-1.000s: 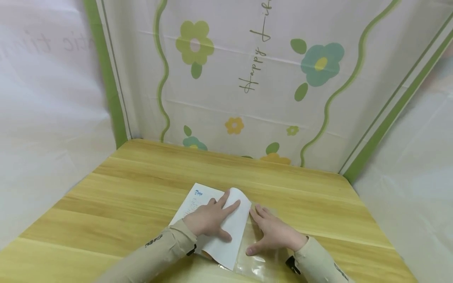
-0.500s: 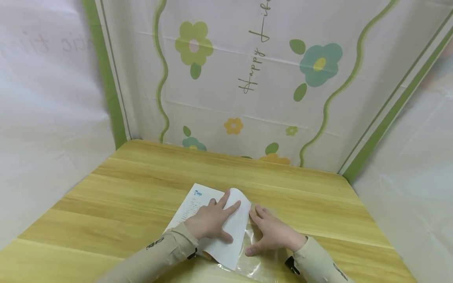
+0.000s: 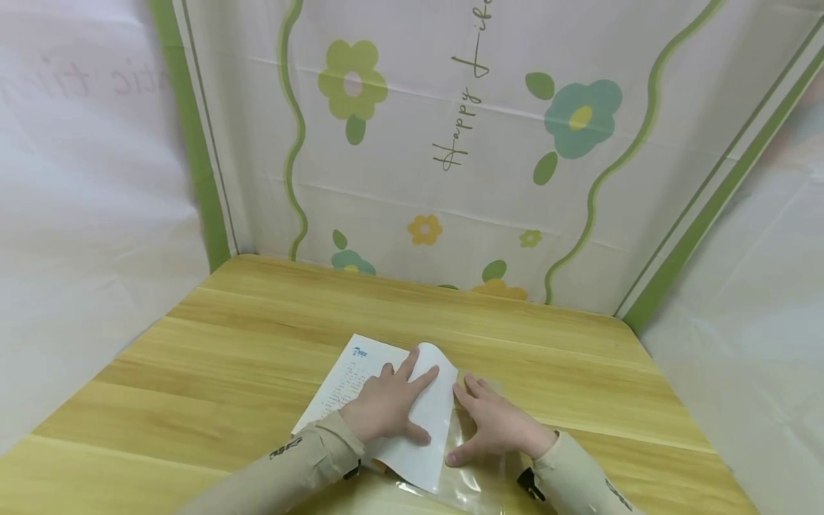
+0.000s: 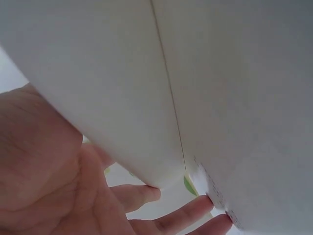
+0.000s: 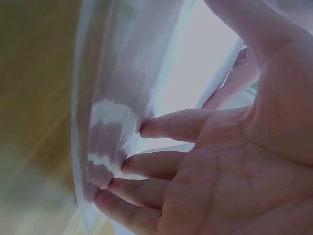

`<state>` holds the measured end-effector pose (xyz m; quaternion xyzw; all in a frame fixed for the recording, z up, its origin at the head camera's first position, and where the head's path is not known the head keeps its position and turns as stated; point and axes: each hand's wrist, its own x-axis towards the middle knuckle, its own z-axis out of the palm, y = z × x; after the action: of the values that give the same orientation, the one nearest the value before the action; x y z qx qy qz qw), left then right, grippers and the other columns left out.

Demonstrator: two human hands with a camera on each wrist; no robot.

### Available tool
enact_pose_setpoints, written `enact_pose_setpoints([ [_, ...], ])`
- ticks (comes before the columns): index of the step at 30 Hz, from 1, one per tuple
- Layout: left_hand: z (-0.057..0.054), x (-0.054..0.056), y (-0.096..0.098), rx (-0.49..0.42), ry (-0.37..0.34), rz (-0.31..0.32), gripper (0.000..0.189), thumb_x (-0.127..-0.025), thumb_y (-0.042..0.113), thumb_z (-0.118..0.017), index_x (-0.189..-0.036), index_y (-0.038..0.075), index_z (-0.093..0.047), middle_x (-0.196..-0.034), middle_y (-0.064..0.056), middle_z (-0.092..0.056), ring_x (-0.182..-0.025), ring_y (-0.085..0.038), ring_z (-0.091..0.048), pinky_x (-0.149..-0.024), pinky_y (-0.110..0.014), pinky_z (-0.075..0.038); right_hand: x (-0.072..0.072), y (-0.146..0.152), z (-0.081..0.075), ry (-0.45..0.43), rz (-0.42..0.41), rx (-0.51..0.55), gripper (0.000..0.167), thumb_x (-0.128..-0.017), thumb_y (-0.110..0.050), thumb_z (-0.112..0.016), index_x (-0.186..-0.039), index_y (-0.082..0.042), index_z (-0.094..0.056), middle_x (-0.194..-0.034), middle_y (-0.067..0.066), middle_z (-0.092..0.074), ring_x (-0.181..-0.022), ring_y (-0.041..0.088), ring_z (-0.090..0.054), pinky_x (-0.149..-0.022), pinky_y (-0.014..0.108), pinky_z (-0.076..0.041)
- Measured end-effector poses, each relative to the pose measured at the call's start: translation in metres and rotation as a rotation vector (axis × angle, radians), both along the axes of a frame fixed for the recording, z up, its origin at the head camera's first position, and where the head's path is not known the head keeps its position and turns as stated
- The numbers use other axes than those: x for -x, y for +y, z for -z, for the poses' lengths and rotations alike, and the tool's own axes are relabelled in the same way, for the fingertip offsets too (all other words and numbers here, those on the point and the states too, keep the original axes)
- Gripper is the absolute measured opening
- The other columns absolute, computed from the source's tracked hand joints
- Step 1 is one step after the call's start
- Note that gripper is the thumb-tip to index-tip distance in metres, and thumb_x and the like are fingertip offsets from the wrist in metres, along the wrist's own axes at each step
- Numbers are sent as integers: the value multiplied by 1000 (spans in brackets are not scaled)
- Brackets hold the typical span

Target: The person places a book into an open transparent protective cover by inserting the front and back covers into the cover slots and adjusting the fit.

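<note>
Resting, fingers spread, neither gripping: L hand touched curved white paper leaf, R hand clear plastic sheet at right, prob. for steadying both.

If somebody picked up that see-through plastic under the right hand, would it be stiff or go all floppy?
The clear plastic would probably flop and bend, since it looks like a thin sheet with ripples in it. It's likely light too, being so thin. And it might be a bit slippery, because its surface looks smooth and catches shiny glare.
</note>
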<state>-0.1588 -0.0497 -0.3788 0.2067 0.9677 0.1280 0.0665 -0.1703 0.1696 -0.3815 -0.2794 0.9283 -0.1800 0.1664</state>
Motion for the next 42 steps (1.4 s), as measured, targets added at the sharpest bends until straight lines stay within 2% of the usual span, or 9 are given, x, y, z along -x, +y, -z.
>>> enact_pose_setpoints([
  [5, -9, 6, -10, -25, -101, 75, 91, -83, 64, -67, -156, 25, -30, -162, -14, -13, -128, -50, -40, -83, -56, -52, 1, -1, 2, -7, 10, 8, 119, -64, -59, -85, -146, 11, -34, -153, 36, -16, -139, 55, -15, -106, 68, -24],
  [9, -16, 16, -23, -74, -205, 126, 79, -95, 58, -54, -157, 19, -26, -161, -12, -19, -135, -51, -31, -102, -57, -40, 2, -1, 5, -19, 19, 18, 120, -63, -59, -85, -146, 11, -34, -153, 36, -16, -139, 54, -15, -107, 67, -24],
  [12, -17, 22, -28, -125, -250, 132, 77, -97, 52, -54, -157, 14, -24, -158, -11, -27, -139, -46, -28, -111, -53, -30, 2, -1, 5, -28, 21, 29, 120, -62, -57, -86, -146, 11, -34, -153, 36, -15, -139, 54, -15, -107, 67, -22],
  [14, -16, 25, -30, -145, -267, 127, 80, -96, 51, -57, -157, 13, -23, -158, -10, -29, -139, -45, -27, -112, -51, -29, 3, 0, 5, -31, 19, 35, 120, -62, -56, -86, -146, 11, -34, -153, 36, -15, -139, 55, -15, -107, 67, -22],
  [21, -12, 26, -29, -148, -273, 94, 89, -91, 55, -61, -158, 13, -20, -158, -9, -29, -138, -46, -28, -110, -51, -31, 4, 2, 5, -26, 13, 36, 119, -62, -56, -87, -146, 11, -34, -154, 34, -16, -139, 54, -15, -108, 66, -23],
  [30, -8, 26, -25, -146, -262, 74, 90, -90, 54, -63, -158, 13, -21, -155, -4, -35, -133, -41, -37, -105, -49, -38, 4, 2, 4, -10, 16, 42, 121, -61, -56, -87, -146, 11, -34, -154, 35, -16, -139, 54, -16, -108, 65, -22],
  [37, -10, 22, -23, -142, -256, 35, 90, -89, 51, -66, -158, 14, -22, -151, -3, -42, -130, -39, -41, -101, -48, -42, 4, 1, 4, -2, 16, 41, 120, -61, -56, -87, -145, 12, -35, -153, 36, -16, -138, 55, -17, -108, 65, -23],
  [42, -13, 20, -21, -131, -233, 36, 89, -89, 49, -66, -157, 11, -22, -151, -6, -42, -131, -43, -39, -103, -49, -41, 5, 0, 2, -4, 15, 35, 119, -62, -55, -87, -145, 12, -35, -153, 36, -16, -138, 55, -17, -109, 64, -23],
])
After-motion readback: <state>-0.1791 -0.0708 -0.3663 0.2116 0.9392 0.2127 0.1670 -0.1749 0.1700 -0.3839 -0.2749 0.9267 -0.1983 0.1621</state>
